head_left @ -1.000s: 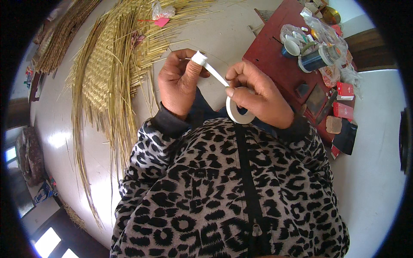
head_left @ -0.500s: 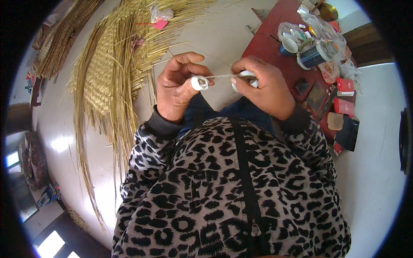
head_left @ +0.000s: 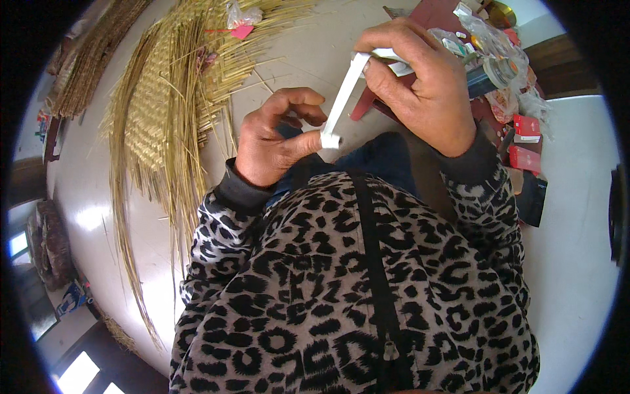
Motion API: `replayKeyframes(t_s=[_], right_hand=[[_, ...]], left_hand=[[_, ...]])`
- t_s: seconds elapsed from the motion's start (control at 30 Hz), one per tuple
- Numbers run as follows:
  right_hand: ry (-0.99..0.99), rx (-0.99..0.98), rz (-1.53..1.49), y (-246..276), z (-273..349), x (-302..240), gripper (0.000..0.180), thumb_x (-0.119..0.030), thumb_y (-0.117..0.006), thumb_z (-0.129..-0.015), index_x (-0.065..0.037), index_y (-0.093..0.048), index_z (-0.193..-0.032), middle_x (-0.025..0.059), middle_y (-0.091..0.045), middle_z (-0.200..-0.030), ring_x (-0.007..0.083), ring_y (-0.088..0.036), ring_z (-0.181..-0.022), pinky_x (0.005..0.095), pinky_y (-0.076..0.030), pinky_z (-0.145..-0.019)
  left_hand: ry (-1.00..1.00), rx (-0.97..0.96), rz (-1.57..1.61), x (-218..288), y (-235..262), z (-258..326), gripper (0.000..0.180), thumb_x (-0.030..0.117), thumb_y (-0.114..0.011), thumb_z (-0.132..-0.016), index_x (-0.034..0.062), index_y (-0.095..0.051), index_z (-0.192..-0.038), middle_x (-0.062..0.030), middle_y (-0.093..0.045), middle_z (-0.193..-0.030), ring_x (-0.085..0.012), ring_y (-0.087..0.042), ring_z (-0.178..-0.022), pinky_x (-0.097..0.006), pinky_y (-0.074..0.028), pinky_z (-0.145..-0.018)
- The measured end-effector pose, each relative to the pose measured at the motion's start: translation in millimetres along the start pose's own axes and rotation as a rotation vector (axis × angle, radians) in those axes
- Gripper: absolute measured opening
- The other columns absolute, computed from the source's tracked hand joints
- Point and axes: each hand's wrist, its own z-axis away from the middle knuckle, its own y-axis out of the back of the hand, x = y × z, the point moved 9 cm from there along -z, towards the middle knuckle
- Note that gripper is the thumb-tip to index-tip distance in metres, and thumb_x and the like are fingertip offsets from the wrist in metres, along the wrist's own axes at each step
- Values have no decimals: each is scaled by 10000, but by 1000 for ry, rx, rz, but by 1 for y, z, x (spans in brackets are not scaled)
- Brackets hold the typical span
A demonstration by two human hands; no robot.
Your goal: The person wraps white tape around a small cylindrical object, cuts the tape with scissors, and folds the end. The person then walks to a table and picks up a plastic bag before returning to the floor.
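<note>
A strip of white tape is stretched taut and slanting between my hands. Its lower end wraps the tip of my left thumb. My left hand is held in front of my waist, fingers loosely curled and apart from the thumb, gripping nothing. Higher and to the right, my right hand pinches the tape between thumb and forefinger. More white tape shows behind those fingers, partly hidden by the hand.
On the floor at left lies a half-woven straw mat with long loose strands and a plastic bag. A dark red table at right holds a dark cylindrical container, crumpled plastic bags and red boxes. Brown stalks are bundled at far left.
My right hand has moved up and away from the left, drawing out a longer length of tape. My left hand has shifted slightly, its taped thumb now lower and further right.
</note>
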Motion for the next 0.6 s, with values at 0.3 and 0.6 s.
replayKeyframes(t_s=[0.3,0.6], right_hand=[[471,31,294,10,4,-68,313,-1,-712,-662,-44,-689,-971,84,-644,-1022,255,-623,-849,347,-503,-725],[494,304,253,15,25,-62,363,-52,-739,-658,-110,-667,-1009,51,-651,-978,223,-641,-792,343,-502,-680]], left_hand=[[196,127,344,-24,11,-7,203,64,-696,-901,-15,-608,-1067,-33,-664,-926,-100,-601,-839,-235,-485,-748],[342,274,771,-34,25,-5,227,285,-592,-982,87,-604,-1094,-63,-692,-1010,-158,-661,-908,-276,-495,-746]])
